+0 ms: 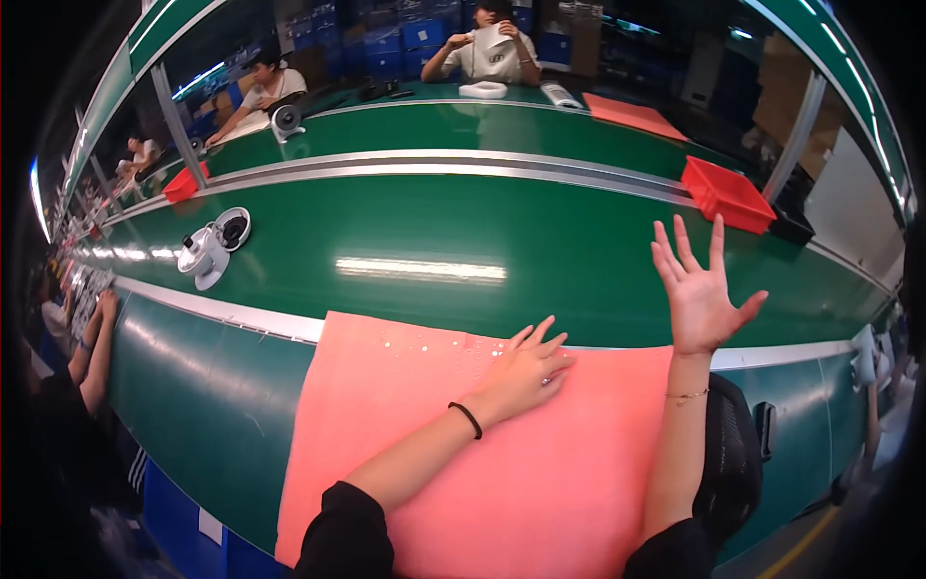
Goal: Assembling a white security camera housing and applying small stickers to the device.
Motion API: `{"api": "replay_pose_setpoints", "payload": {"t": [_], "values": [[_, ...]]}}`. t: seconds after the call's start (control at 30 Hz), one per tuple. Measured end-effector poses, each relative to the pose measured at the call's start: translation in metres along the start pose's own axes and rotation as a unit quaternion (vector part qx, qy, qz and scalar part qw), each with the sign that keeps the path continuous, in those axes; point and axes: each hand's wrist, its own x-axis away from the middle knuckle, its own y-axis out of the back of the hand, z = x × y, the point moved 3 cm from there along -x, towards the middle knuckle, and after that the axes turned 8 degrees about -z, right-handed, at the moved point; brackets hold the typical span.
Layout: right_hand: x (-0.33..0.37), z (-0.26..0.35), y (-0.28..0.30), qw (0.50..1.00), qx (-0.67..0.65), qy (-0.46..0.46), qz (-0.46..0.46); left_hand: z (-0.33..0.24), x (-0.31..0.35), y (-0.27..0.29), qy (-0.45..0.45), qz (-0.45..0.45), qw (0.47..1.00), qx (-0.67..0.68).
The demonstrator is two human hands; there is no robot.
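Observation:
A pink sheet (463, 482) covers the bench in front of me, its far edge reaching the metal rail. Low over it, touching or nearly so, is my left hand (521, 378), fingers apart and nothing visibly gripped. A small shiny spot shows by its thumb side; I cannot make out what it is. Several tiny clear dots (424, 348) lie along the sheet's far part, left of that hand. My right hand (699, 294) is raised past the sheet's far right corner, palm showing and fingers spread wide, holding nothing.
On the green conveyor belt (415, 222) stands a white device with round parts (212, 246). A red bin (725, 196) sits at the far right. Something black and mesh-like (728, 463) is beside my right forearm. Co-workers sit across the belt and at my left.

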Motion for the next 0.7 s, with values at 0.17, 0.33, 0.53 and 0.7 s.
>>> {"api": "replay_pose_setpoints", "payload": {"t": [0.17, 0.33, 0.53, 0.7], "values": [[0.000, 0.001, 0.002, 1.000, -0.018, -0.006, -0.001, -0.003, -0.002, 0.003, 0.002, 0.001, 1.000, -0.003], [-0.002, -0.010, 0.015, 0.988, 0.139, -0.011, -0.066, -0.002, -0.001, 0.005, 0.011, 0.012, 1.000, -0.001], [0.024, -0.077, 0.080, 0.589, 0.778, 0.216, 0.027, -0.005, -0.003, 0.002, 0.016, 0.012, 1.000, 0.010], [0.032, -0.105, 0.061, 0.630, 0.761, 0.141, 0.064, 0.001, -0.005, 0.005, 0.005, -0.005, 1.000, 0.008]]}}
